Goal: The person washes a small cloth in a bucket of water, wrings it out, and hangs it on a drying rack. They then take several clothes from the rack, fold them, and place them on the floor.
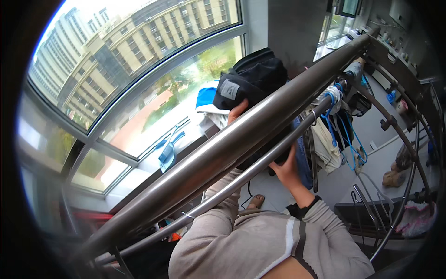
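A folded bundle of black cloth [252, 80] with a light label patch lies beyond the thick metal rail [223, 139]. My left hand [238, 110] grips the near edge of the bundle, its fingers partly hidden behind the rail. My right hand [287, 171] is lower, below the thinner rail [261, 167], with thumb and fingers spread against dark cloth beside blue denim [304, 160]; the rails hide part of its hold. A blue and white folded cloth [208, 99] sits next to the black bundle on the window side.
Blue hangers [352, 139] and light garments [324, 143] hang from the rack at the right. Grey hangers [378, 195] are lower right. A blue dustpan and brush [169, 153] lie on the windowsill. Large windows line the left. A sandalled foot [257, 201] stands below.
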`<state>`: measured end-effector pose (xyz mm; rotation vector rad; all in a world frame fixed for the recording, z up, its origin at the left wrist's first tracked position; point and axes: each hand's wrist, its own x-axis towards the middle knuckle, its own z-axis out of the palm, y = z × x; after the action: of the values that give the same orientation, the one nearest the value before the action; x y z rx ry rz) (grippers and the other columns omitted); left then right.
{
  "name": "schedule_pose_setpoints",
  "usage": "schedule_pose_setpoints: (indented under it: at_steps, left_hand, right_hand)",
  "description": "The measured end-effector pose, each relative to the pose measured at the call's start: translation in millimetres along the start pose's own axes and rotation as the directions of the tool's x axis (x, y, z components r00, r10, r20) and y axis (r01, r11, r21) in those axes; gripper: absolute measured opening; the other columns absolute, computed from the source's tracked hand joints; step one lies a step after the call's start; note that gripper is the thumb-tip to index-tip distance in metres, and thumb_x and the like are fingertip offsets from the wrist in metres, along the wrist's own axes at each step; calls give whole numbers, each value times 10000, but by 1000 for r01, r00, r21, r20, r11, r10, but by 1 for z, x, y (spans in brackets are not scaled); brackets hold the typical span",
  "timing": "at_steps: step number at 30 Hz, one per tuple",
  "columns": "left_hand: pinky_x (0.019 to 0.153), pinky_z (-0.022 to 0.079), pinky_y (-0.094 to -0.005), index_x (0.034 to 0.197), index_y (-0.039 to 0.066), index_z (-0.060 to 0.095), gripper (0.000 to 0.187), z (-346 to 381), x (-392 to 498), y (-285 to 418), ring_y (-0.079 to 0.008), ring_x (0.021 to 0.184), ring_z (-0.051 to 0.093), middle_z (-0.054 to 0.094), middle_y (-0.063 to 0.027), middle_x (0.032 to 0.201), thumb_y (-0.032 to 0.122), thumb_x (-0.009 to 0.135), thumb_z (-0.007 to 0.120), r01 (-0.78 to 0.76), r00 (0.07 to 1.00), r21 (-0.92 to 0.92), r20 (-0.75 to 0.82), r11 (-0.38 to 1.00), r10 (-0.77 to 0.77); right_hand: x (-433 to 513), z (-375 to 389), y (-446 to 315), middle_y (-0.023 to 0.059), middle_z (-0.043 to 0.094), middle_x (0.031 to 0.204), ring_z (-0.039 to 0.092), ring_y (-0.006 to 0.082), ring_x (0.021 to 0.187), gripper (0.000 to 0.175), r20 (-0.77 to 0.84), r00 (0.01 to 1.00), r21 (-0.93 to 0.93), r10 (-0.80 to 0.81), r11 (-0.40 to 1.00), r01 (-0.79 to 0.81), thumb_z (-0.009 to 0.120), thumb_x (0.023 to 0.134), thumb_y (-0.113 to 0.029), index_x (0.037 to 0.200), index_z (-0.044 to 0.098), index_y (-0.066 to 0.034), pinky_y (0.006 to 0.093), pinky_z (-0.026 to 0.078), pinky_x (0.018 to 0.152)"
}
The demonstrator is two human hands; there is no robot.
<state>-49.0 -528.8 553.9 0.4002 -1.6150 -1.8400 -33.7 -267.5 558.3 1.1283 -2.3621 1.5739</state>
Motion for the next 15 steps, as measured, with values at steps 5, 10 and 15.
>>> schedule_pose_setpoints:
  at_steps: [5, 10, 15]
  left_hand:
    - [902, 452, -338, 1117, -16, 637, 310, 0, -3, 2, -227, 992, 594, 635, -122, 1099, 139, 852, 677, -23, 1000, 31, -3, 999, 23]
    - [918, 441, -346, 1145, -22, 621, 339, -16, 1, 4, -242, 1028, 578, 617, -134, 1128, 157, 861, 673, -55, 997, 83, -48, 995, 59]
    - [934, 430, -354, 1172, -27, 604, 370, -24, 42, 16, -258, 1064, 562, 599, -147, 1157, 175, 870, 670, -108, 988, 169, -89, 980, 124]
  right_hand:
    - [29, 9, 16, 252, 556, 1200, 560, 426, 1083, 634, -25, 1000, -4, 5, 1000, -5, 792, 722, -167, 1253, 492, 7, 435, 463, 926]
    - [37, 4, 15, 184, 651, 869, 636, 376, 727, 287, 136, 836, 552, 531, 660, -509, 699, 781, -98, 1030, 595, -1, 388, 516, 696]
    - [61, 29, 5, 175, 604, 1014, 586, 353, 967, 358, -47, 943, 458, 330, 846, -273, 681, 823, -162, 1127, 566, -12, 398, 457, 873]
